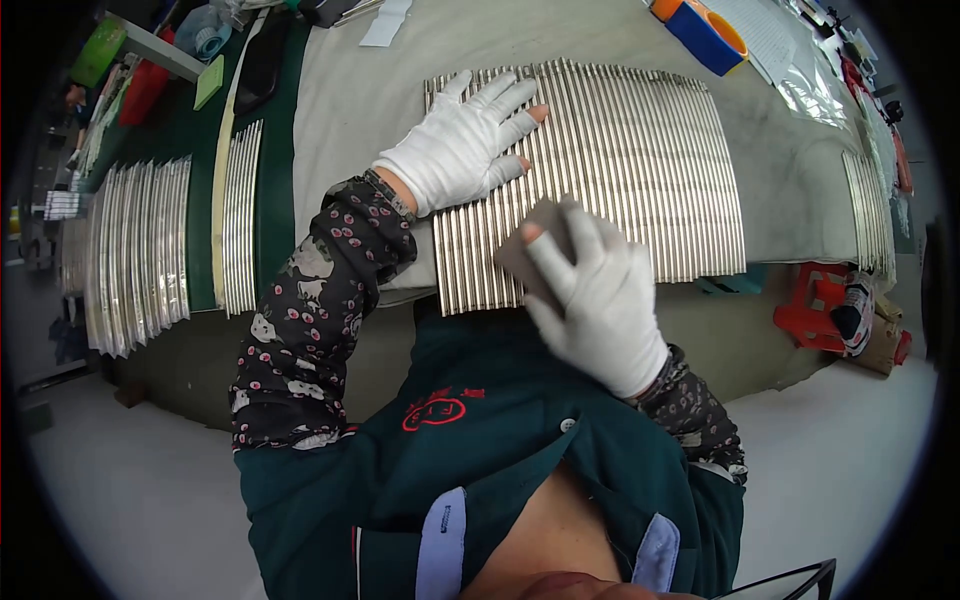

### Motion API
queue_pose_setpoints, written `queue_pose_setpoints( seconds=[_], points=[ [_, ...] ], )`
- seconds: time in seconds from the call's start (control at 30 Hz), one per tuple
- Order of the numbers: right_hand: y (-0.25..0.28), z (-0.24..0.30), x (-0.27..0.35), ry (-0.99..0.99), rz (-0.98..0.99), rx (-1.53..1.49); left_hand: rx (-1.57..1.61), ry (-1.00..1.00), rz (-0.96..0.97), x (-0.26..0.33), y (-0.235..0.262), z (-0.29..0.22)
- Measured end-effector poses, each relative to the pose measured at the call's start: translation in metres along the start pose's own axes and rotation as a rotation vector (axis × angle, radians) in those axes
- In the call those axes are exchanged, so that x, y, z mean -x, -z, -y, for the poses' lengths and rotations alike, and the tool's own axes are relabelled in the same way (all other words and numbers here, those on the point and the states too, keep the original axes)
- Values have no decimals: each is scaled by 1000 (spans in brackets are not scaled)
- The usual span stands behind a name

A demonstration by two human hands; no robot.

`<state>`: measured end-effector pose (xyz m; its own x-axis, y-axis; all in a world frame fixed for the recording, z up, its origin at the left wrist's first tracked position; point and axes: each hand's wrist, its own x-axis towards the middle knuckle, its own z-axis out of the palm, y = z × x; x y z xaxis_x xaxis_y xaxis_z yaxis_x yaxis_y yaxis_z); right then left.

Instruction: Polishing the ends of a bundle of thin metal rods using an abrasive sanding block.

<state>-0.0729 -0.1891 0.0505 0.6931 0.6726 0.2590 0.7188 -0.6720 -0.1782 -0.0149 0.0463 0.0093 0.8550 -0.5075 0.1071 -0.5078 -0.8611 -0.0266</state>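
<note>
A row of shiny metal rods (640,150) lies side by side on the cloth-covered table in front of me. My left hand (455,145), in a white glove with bare thumb and finger tips, rests flat and spread on the upper left of the rods. In my right hand (600,300), gloved the same way, is a grey-brown block (535,250), held between thumb and fingers. The block sits against the lower left part of the rods, near their close ends. Part of it is hidden by my fingers.
Clear-wrapped rod bundles (140,250) and a smaller rod bundle (242,220) lie at the left. A blue and orange tape roll (705,38) is at the far right. More rods (868,210) lie along the right edge, above a red stool (815,305). A black object (262,62) lies far left.
</note>
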Motion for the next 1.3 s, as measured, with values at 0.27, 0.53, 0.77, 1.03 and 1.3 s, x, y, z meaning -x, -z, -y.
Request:
queue_pose_setpoints(
  seconds=[0.27,0.53,0.77,1.03,1.3],
  points=[
    [7,-1,-9,37,-140,42,-3,6,-3,0,-1,-1],
    [12,-7,-10,-49,-178,20,-38,5,-18,0,-5,1],
    [7,-32,0,-133,-95,225,-51,10,-36,2,-7,3],
    [23,-79,38,-300,-157,442,-58,-43,-41,3,-6,8],
    [10,-60,80,-237,-460,108,-29,-52,107,-17,15,10]
  ],
)
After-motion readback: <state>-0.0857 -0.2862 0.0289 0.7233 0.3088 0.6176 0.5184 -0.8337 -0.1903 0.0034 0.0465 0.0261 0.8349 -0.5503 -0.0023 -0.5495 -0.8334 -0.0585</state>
